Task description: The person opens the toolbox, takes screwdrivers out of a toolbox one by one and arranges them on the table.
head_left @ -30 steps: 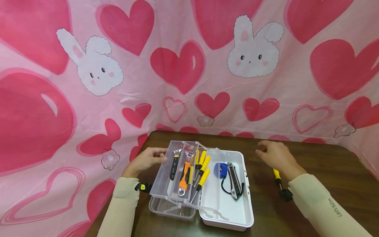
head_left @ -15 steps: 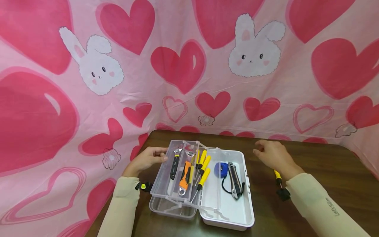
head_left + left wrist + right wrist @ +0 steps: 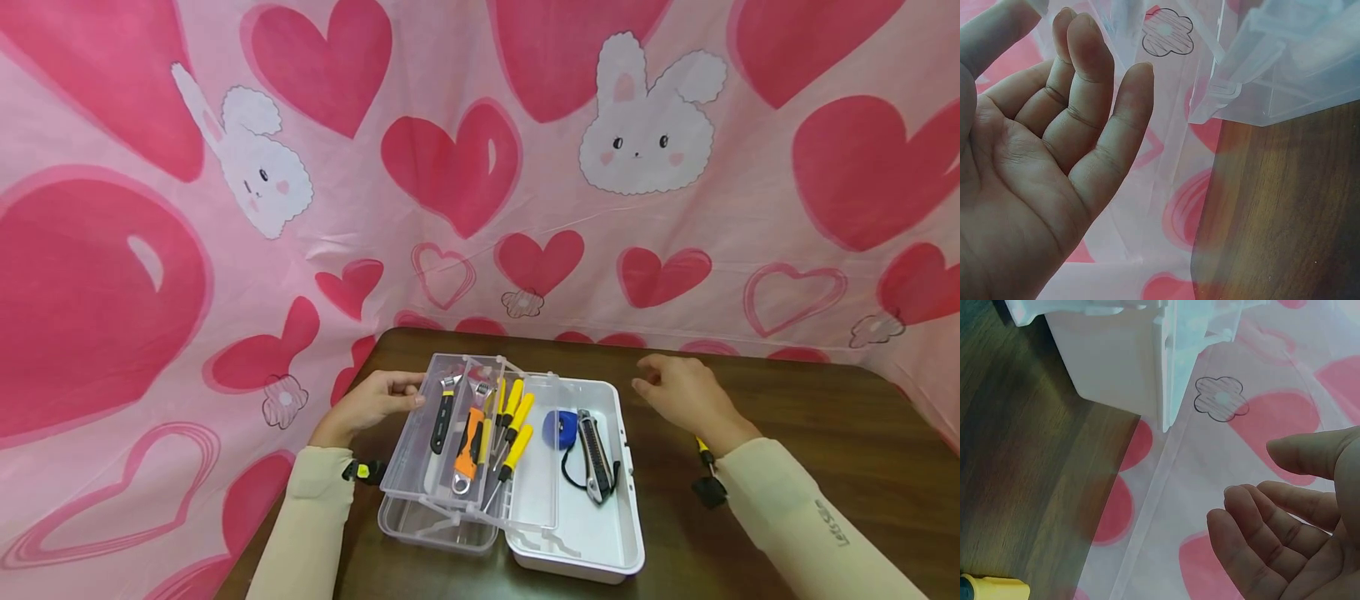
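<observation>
Toolbox [image 3: 600, 529], white plastic, is standing open and upright on the wood-grain surface [image 3: 697, 550]; its translucent divided tray [image 3: 411, 468] is sitting spread leftward on linkage arms, overhanging the clear tub-shaped half [image 3: 442, 544].

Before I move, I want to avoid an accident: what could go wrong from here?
The right sleeve is close to the yellow-handled tool on the table and might knock it. A jolt from the left hand, at the edge of the clear tray, could shift the black-handled wrench. The utility knife lies in the white box, blade state unclear; reaching in might mean a cut.
</observation>
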### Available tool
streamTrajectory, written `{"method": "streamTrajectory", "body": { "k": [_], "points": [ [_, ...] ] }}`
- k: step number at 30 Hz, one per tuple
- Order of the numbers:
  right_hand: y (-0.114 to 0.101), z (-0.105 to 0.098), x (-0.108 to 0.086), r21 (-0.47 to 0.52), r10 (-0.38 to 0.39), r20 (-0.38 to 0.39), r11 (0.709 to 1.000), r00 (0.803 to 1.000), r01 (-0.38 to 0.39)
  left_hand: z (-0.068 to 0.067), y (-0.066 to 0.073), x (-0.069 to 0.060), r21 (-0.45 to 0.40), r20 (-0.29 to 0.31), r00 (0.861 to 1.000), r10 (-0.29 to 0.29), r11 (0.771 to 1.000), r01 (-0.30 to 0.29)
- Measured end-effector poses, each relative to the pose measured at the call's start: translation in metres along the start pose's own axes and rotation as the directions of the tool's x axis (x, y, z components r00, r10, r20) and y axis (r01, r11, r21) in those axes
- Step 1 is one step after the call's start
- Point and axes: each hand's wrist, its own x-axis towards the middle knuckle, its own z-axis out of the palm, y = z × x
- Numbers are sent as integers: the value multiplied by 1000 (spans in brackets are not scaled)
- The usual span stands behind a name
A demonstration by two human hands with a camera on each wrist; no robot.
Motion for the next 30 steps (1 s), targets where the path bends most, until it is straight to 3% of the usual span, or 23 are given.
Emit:
{"method": "streamTrajectory", "body": {
  "k": [10, 19, 30],
  "points": [
    [-9, 5, 3, 4, -72, -51, 997, 996, 73, -1, 2, -2, 17, -16, 999, -42, 999, 42],
    [-16, 7, 5, 7, -115, -79, 993, 990, 116, 0, 4, -1, 15, -16, 999, -43, 999, 43],
    [-30, 7, 3, 42, -93, -50, 995, 994, 95, 0, 1, -1, 19, -14, 1000, -27, 999, 28]
  ]
}}
